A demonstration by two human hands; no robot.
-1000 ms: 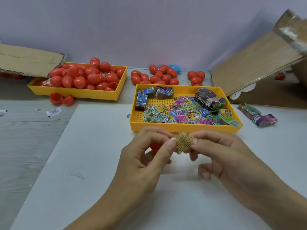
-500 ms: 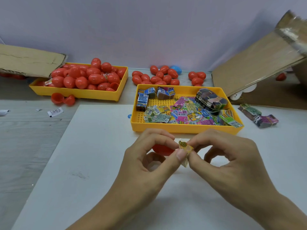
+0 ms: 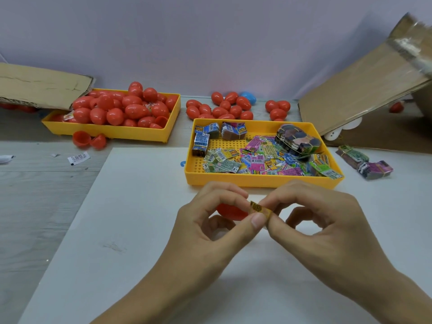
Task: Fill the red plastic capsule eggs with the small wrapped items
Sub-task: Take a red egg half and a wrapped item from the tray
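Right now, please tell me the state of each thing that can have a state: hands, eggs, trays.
Left hand: pinches the folded yellow paper.
Right hand: pinches the same paper.
Folded yellow paper: held between both hands.
Red egg half: behind the left hand's fingers.
Left tray: heaped with closed red eggs.
Right tray: holds loose wrapped items.
Opened egg: two halves, beside the left tray.

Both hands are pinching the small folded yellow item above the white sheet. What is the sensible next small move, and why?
Probably tuck the folded yellow item into the red capsule piece in the left hand. The item already looks folded compact, pinched between both hands' fingertips, the right hand opposite, and the capsule sits just beside it.
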